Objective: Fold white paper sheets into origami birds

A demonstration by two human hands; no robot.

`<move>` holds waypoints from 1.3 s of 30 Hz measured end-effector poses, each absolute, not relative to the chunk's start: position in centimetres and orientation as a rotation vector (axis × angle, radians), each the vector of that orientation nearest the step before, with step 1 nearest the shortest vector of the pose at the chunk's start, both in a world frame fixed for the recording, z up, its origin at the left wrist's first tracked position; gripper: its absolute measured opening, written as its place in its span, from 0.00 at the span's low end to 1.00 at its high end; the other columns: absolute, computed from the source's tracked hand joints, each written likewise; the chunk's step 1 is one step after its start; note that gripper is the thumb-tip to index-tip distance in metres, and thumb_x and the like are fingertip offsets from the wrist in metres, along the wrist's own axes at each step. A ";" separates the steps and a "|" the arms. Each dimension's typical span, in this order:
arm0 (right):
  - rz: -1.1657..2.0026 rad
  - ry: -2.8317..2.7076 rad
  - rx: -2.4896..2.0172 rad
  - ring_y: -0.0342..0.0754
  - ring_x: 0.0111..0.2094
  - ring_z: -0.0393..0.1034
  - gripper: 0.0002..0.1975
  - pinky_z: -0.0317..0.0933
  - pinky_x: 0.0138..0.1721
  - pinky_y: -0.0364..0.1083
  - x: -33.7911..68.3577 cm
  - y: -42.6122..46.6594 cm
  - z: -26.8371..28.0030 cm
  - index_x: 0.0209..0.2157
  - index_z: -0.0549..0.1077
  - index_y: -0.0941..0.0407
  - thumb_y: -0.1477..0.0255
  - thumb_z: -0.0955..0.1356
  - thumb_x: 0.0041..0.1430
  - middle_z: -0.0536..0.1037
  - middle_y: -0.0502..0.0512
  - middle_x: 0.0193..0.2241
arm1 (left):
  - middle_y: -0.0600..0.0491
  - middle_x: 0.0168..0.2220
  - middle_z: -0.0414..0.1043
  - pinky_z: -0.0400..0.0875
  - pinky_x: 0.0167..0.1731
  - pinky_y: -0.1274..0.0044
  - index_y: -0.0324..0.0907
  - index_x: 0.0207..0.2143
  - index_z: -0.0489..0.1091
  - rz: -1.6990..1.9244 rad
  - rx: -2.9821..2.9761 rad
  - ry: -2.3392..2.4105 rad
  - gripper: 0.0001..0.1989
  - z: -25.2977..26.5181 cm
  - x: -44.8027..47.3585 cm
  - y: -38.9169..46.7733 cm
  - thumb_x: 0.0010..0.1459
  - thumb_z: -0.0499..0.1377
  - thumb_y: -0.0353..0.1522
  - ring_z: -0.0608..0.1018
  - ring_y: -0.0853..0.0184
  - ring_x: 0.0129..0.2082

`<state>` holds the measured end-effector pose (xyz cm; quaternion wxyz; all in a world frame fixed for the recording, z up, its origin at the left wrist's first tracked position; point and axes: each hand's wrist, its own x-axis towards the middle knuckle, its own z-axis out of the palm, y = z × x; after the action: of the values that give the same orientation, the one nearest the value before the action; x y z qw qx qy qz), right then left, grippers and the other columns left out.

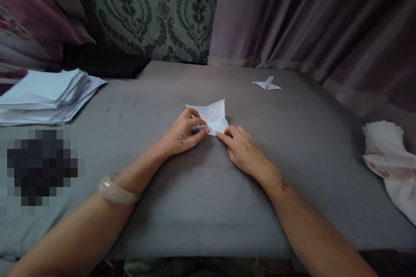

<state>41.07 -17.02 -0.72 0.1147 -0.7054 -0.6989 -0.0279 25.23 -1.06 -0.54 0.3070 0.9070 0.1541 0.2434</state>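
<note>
A small white sheet of paper (212, 112) with several creases lies on the grey cloth in front of me, its far corners lifted. My left hand (186, 132) grips its near left side between thumb and fingers. At the near right edge, my right hand (242, 147) has its fingers curled, with the index finger stretched along the paper's rim and the thumb mostly hidden. Both hands' fingertips come close together at the near edge. A bangle (118, 191) circles my left wrist.
A folded white paper piece (267, 84) rests at the far right of the grey cloth (201, 207). On the left is a stack of white paper (48, 93), near a black item (104, 61) and a pixelated dark patch (42, 166). Pale crumpled fabric (388, 151) lies right.
</note>
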 end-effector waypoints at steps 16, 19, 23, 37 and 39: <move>-0.088 -2.081 -2.102 0.50 0.38 0.59 0.25 0.56 0.40 0.48 41.1 -17.1 -0.9 0.58 0.67 0.48 0.80 0.58 0.63 0.69 0.58 0.41 | 0.47 0.48 0.64 0.74 0.42 0.72 0.41 0.38 0.71 0.794 2.280 0.352 0.10 -1.4 26.3 -0.7 0.62 0.57 0.38 0.73 0.68 0.41; -0.073 -2.071 -2.101 0.50 0.39 0.59 0.24 0.56 0.41 0.48 41.1 -17.1 -0.9 0.58 0.67 0.47 0.80 0.58 0.64 0.69 0.58 0.41 | 0.44 0.57 0.55 0.75 0.42 0.74 0.43 0.49 0.65 0.938 2.174 0.385 0.18 -1.3 26.2 -1.1 0.59 0.60 0.39 0.73 0.67 0.46; -0.056 -2.046 -2.102 0.50 0.39 0.60 0.25 0.57 0.41 0.48 41.1 -17.2 -0.8 0.57 0.67 0.47 0.80 0.58 0.63 0.69 0.57 0.41 | 0.48 0.43 0.67 0.73 0.29 0.77 0.41 0.38 0.67 1.040 2.244 0.778 0.19 -0.3 25.3 -1.8 0.52 0.63 0.45 0.73 0.70 0.33; 0.004 -2.048 -2.134 0.51 0.41 0.59 0.26 0.57 0.43 0.49 41.0 -17.0 -0.7 0.59 0.65 0.48 0.81 0.58 0.63 0.68 0.59 0.43 | 0.53 0.26 0.76 0.69 0.27 0.75 0.41 0.40 0.77 0.482 2.101 0.854 0.15 -1.3 25.6 -1.8 0.54 0.54 0.33 0.75 0.66 0.25; 0.012 -2.054 -2.137 0.51 0.41 0.59 0.26 0.58 0.43 0.49 41.0 -17.0 -0.7 0.60 0.65 0.47 0.81 0.58 0.63 0.68 0.59 0.43 | 0.52 0.29 0.78 0.71 0.30 0.75 0.41 0.41 0.77 0.475 2.099 0.796 0.16 -1.5 25.9 -1.8 0.55 0.53 0.33 0.77 0.65 0.28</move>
<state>41.05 -16.98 -0.68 0.0884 -0.7182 -0.6902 0.0042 25.88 -1.82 -1.50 0.4110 0.8339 0.3163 0.1886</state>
